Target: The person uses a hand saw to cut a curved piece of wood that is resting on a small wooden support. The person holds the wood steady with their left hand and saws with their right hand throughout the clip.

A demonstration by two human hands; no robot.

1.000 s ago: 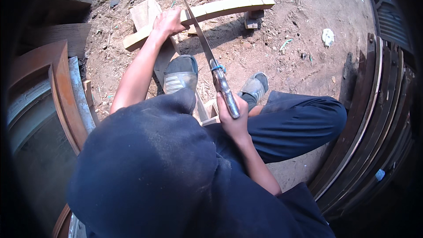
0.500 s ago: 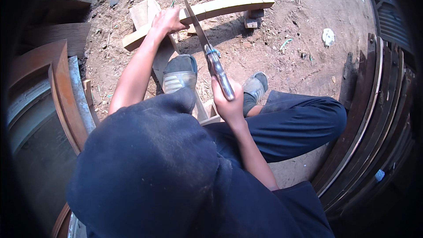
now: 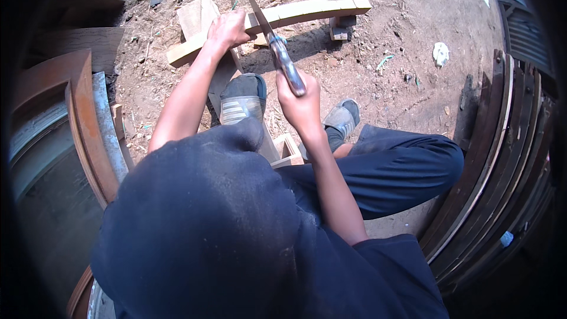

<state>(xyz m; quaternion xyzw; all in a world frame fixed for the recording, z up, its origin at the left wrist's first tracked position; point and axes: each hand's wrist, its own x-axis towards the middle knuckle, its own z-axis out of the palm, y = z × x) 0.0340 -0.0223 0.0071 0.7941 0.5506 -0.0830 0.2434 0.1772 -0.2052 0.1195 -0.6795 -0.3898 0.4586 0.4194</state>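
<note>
My left hand (image 3: 229, 32) grips a pale, slightly curved timber (image 3: 313, 12) near its left part, where it rests across a sloping plank (image 3: 195, 15). My right hand (image 3: 298, 100) holds the dark, shiny handle of a handsaw (image 3: 288, 68) with blue binding on it; its blade (image 3: 260, 15) crosses the timber just right of my left hand. The timber's right part sits on a small wooden block (image 3: 341, 32). My sandalled foot (image 3: 242, 100) rests on the plank below.
Dirt ground (image 3: 401, 35) with scraps and a white crumpled item (image 3: 440, 53). Wooden frames (image 3: 82, 100) and dark boards (image 3: 94, 41) stand on the left. Long dark planks (image 3: 490, 142) lean on the right beside corrugated metal (image 3: 528, 41). My other sandalled foot (image 3: 342, 118) is on the ground.
My right hand has pushed the saw forward and up, away from my body, over the last second. My left hand stays on the timber.
</note>
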